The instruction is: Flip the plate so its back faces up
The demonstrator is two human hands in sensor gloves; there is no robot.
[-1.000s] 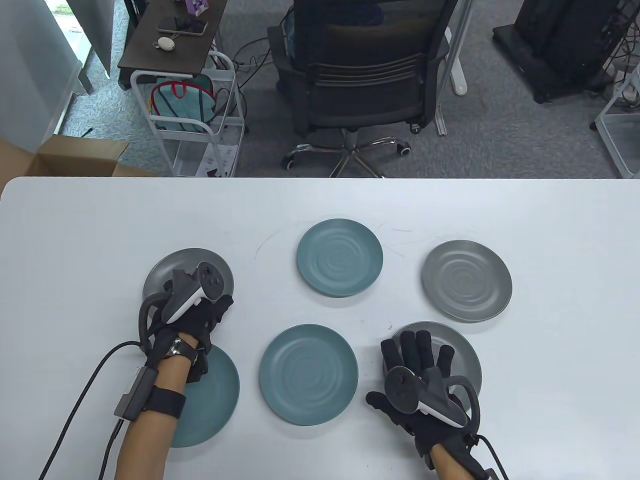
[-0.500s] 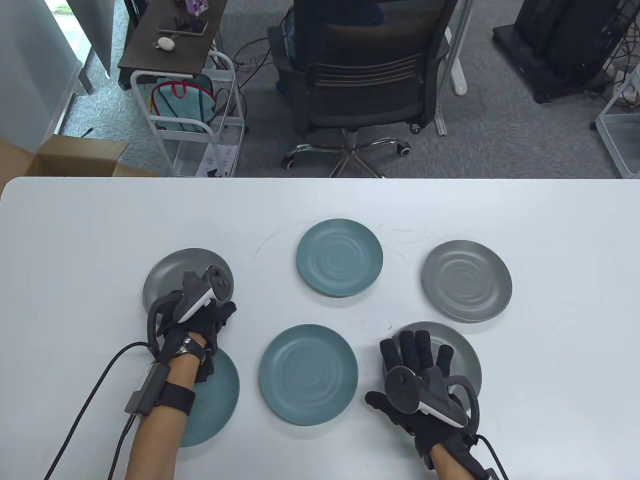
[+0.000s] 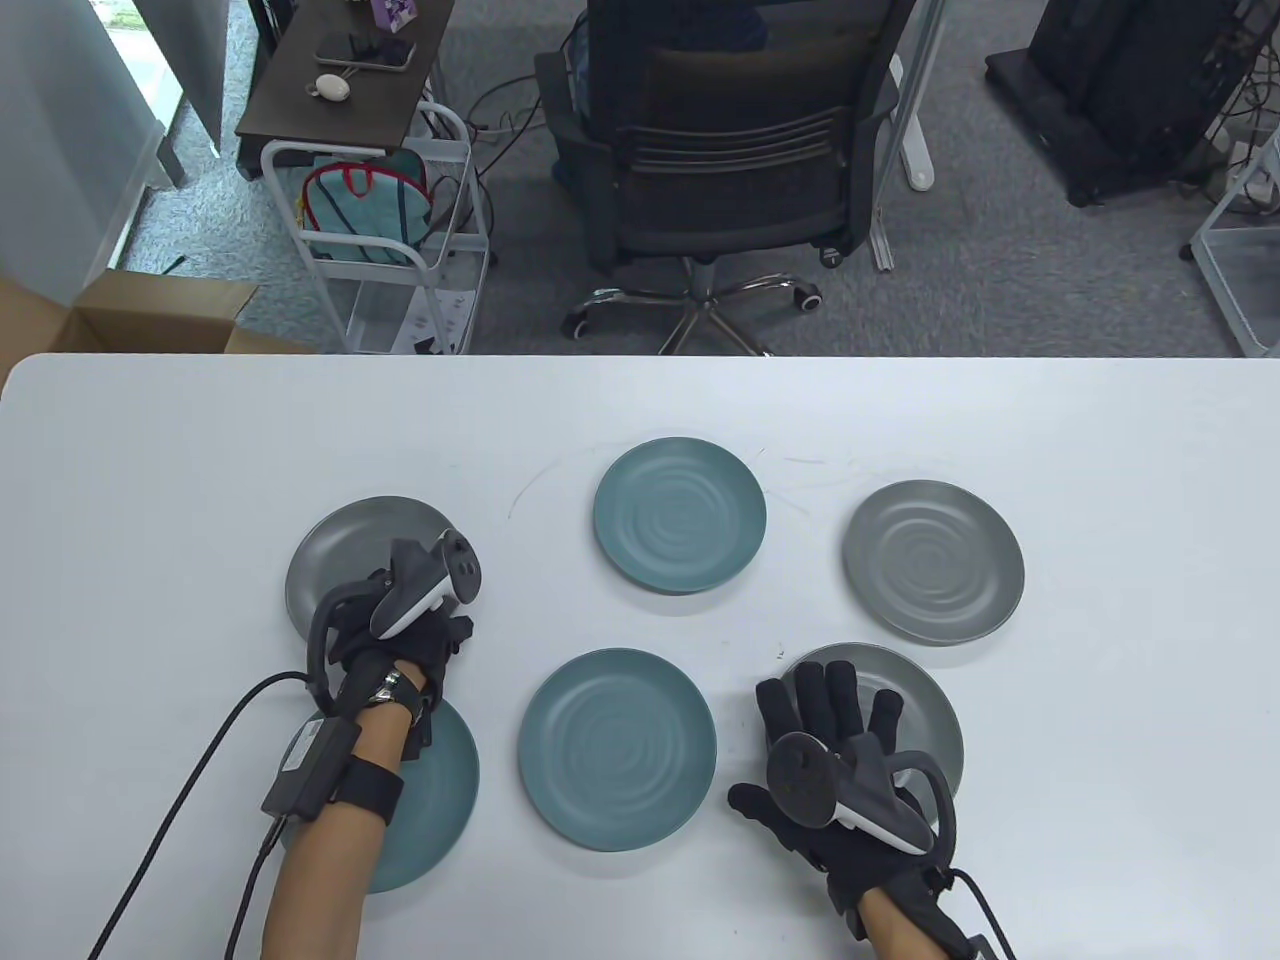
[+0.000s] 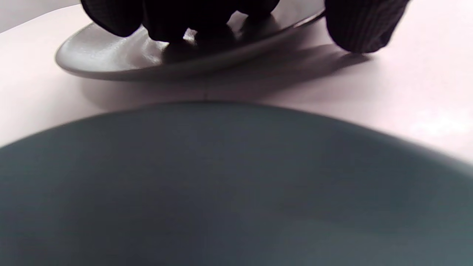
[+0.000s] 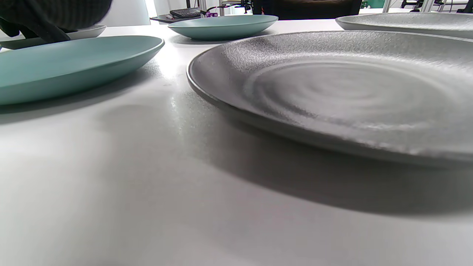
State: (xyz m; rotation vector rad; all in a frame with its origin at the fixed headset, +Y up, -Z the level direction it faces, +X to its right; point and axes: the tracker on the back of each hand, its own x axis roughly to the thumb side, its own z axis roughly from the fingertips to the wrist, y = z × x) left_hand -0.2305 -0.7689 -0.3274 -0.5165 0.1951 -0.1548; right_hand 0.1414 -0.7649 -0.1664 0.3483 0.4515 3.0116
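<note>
A: Grey plate [image 3: 345, 545]?
B: Far-left, near edge tipped up — left hand [image 3: 405, 640] grips its rim, fingers [image 4: 166, 22] curled on top, thumb beside.
A: Right hand [image 3: 835, 745]?
B: Flat, fingers spread, resting over another grey plate [image 3: 925, 705].

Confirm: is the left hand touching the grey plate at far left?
Touching. In the left wrist view the left hand's fingertips press on the grey plate, whose near right rim looks lifted off the table, shadow beneath.
</note>
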